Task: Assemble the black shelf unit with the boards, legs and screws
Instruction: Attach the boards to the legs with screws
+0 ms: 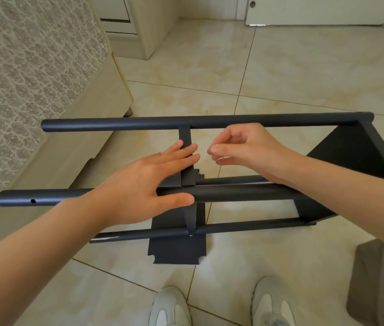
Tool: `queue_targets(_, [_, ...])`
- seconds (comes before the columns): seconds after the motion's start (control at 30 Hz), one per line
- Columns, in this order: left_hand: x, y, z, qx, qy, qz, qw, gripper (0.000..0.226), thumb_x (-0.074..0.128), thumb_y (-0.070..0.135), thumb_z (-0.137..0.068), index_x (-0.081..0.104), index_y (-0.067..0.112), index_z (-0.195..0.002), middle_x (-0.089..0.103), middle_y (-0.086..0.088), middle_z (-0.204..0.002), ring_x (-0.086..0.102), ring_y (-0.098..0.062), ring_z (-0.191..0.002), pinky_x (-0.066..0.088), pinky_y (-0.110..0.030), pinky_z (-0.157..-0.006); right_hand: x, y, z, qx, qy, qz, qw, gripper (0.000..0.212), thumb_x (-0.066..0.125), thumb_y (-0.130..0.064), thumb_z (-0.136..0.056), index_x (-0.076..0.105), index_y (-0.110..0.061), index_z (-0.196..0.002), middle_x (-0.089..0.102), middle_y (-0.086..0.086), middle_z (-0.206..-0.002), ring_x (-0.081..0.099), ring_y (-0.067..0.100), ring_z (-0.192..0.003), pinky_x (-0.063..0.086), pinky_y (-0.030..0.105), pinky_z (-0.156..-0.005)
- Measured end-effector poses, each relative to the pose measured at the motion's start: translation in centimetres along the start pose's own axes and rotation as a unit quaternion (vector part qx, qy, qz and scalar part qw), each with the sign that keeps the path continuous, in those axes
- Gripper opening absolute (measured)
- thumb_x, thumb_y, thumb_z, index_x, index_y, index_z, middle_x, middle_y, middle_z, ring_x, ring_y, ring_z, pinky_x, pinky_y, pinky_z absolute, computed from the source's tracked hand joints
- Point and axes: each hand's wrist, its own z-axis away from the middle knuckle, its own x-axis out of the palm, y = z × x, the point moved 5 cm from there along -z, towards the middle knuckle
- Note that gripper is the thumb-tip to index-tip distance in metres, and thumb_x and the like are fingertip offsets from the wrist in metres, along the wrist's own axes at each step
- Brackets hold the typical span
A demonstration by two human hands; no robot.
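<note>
Shelf unit [245, 192] lies sideways on floor [280, 78], legs running left-right. Left hand [144, 182] flat on middle board [185, 137] – right hand [245, 147] just beside, fingertips pinched together, contents unclear.

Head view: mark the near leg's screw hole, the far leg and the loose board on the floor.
Screw hole [33, 201]: head view, its dark centre.
Far leg [115, 124]: head view, left half.
Loose board [177, 251]: head view, flat top face.

No readable text or labels.
</note>
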Motion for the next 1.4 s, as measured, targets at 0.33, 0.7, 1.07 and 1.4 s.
queue_targets(0.33, [0.4,0.2,-0.2,0.015,-0.063,-0.052,0.997,0.08,0.022,0.079,-0.084,-0.006,0.051,-0.153,-0.022,0.044,-0.152,-0.023,0.016,-0.142,-0.006,-0.011,-0.113,1.1,1.5,-0.8,0.064,-0.058,0.028,0.996,0.015,0.073,-0.012,-0.087,0.07,-0.013,-0.102,0.076,0.002,-0.091,0.073,0.012,-0.084,0.059,0.02,-0.071])
queue_targets(0.7, [0.5,0.9,0.0,-0.064,-0.072,0.006,0.995,0.073,0.042,0.078,-0.082,0.002,0.068,-0.142,-0.048,0.034,-0.144,-0.016,0.007,-0.146,0.02,-0.021,-0.114,0.0,-3.1,-4.0,-0.23,0.107,0.334,0.908,0.008,0.062,-0.026,-0.094,0.064,-0.021,-0.1,0.055,-0.011,-0.101,0.046,0.009,-0.099,0.034,0.02,-0.081])
queue_targets(1.07, [0.6,1.1,-1.0,-0.082,-0.077,0.105,0.988,0.083,0.052,0.071,-0.07,0.013,0.07,-0.143,-0.02,0.03,-0.16,-0.013,0.018,-0.141,0.005,-0.01,-0.111,-0.8,-2.4,-5.9,-0.195,0.112,0.414,0.882,0.015,0.04,-0.031,-0.104,0.046,-0.019,-0.112,0.062,0.0,-0.072,0.057,0.022,-0.065,0.047,0.039,-0.065])
queue_targets(1.4, [0.4,1.3,-1.4,-0.087,-0.099,0.053,0.99,0.083,0.044,0.08,-0.068,0.004,0.075,-0.14,-0.022,0.028,-0.16,0.014,-0.005,-0.153,0.028,-0.029,-0.12,-0.8,-2.0,-5.6,-0.216,0.103,0.384,0.892,0.012,0.045,-0.026,-0.103,0.05,-0.018,-0.111,0.051,-0.008,-0.056,0.05,0.012,-0.054,0.036,0.03,-0.059])
